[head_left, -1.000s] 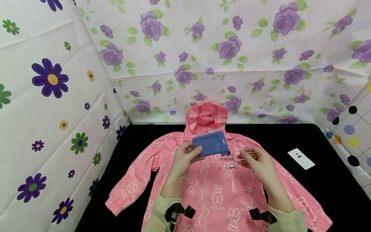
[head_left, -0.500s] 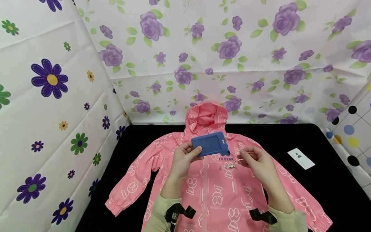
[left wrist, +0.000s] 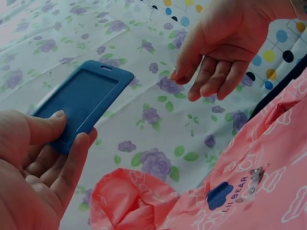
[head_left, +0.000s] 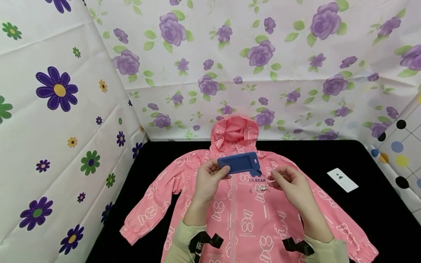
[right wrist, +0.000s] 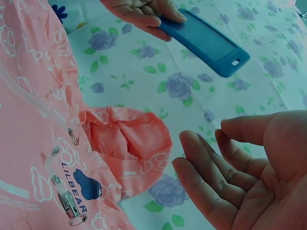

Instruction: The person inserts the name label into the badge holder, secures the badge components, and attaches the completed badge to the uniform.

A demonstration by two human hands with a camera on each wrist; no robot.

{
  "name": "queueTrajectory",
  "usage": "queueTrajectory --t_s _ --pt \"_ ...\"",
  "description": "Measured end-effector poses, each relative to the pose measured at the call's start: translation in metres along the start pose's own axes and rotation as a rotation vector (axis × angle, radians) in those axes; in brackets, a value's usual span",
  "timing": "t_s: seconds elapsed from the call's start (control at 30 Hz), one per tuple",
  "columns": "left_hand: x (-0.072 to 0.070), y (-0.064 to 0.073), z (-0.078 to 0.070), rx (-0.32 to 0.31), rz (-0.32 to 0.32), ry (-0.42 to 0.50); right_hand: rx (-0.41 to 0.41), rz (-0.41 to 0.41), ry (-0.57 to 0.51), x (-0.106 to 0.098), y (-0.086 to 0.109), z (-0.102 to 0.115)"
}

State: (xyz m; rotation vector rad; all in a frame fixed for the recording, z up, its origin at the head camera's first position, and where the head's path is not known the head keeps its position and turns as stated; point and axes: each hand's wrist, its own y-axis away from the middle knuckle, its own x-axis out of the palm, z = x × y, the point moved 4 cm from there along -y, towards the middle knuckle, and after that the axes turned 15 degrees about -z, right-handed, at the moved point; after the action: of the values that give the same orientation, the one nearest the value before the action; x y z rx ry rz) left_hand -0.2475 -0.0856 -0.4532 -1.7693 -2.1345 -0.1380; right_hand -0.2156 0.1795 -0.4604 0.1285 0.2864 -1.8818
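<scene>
My left hand [head_left: 207,179] pinches one end of a blue badge holder [head_left: 239,163] with a clear-looking window and a slot at its far end. The holder is up above a pink hooded jacket [head_left: 246,204], tilted; no card can be made out in it. My right hand [head_left: 292,182] hovers to the right of the holder, apart from it, its fingers loosely bent with nothing between them. Under the LILBEAR lettering on the jacket's chest lies a small metal badge clip [right wrist: 71,205] with a clear snap strap [right wrist: 53,165].
A white card [head_left: 342,179] with a printed grey figure lies on the black tabletop [head_left: 315,155] to the right of the jacket. Flower-patterned sheets [head_left: 210,54] stand behind and at the left. A dotted sheet [head_left: 402,153] borders the right side.
The blue holder has tipped in my left hand, so its face looks narrower from above than before. My right hand stays almost where it was.
</scene>
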Motion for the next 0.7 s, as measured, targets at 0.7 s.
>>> queueTrajectory --t_s 0.7 --pt "0.0095 0.0069 -0.0063 0.358 0.08 -0.114 0.033 0.086 -0.102 0.0029 0.004 0.0079"
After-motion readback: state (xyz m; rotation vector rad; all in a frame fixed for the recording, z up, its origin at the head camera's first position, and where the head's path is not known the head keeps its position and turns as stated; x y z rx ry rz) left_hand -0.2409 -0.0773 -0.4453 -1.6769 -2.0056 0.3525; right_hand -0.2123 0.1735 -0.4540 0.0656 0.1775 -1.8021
